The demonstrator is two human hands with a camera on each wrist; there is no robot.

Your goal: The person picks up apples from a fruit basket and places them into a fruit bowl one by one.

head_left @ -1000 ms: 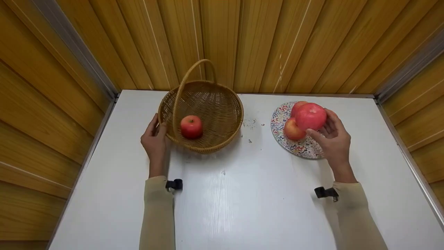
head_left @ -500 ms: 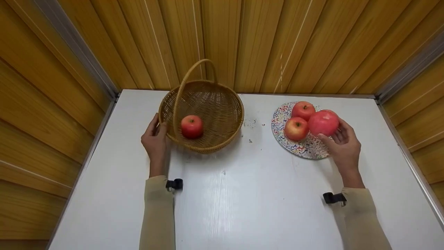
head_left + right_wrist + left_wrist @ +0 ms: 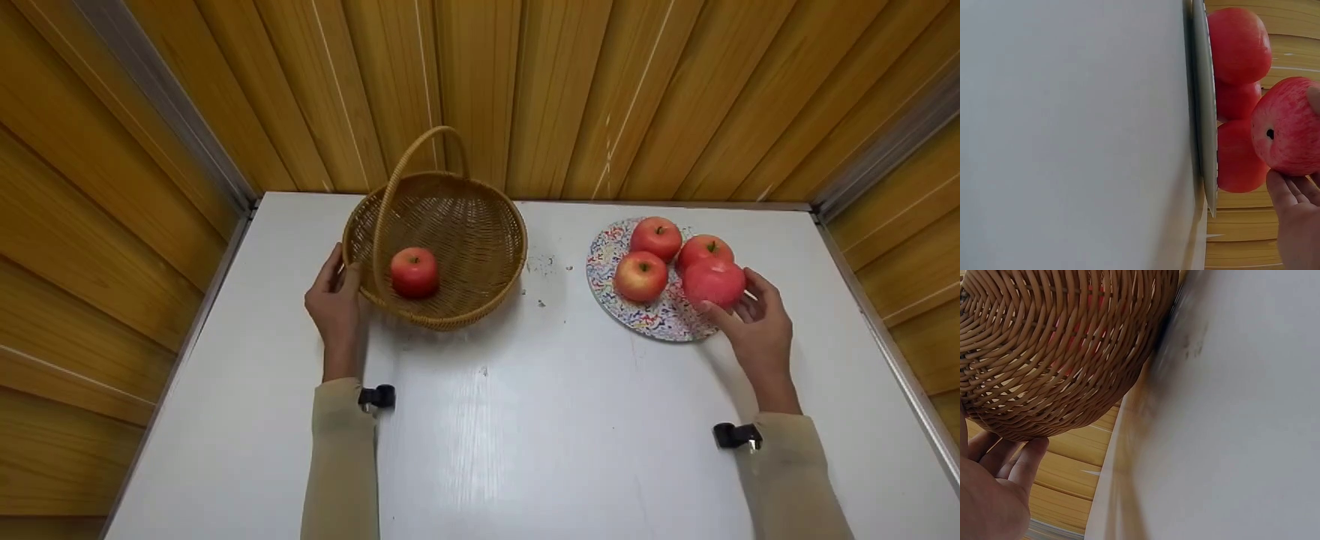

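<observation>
My left hand [image 3: 335, 304] grips the near-left rim of a brown wicker basket [image 3: 480, 225] with a tall arched handle; in the left wrist view its fingers [image 3: 1027, 464] lie against the woven side. One red apple [image 3: 415, 273] rests inside the basket. At the right, my right hand [image 3: 759, 322] holds a pinkish-red apple [image 3: 714, 283] between thumb and fingers, raised above a round speckled plate [image 3: 637, 321]. Three more apples sit on that plate: one at the back [image 3: 656, 238], a yellowish-red apple [image 3: 641, 277] in front, and an apple [image 3: 705, 251] partly hidden behind the held one.
Both basket and plate stand on a white table [image 3: 510, 435], near its back edge. Wood-look panels [image 3: 480, 90] rise behind and at both sides. Small dark specks [image 3: 541, 303] mark the tabletop between basket and plate. A small black device [image 3: 735, 436] sits at each wrist.
My right hand has moved right and toward me with the held apple, uncovering the apples on the plate behind it. The left hand and basket have stayed in place.
</observation>
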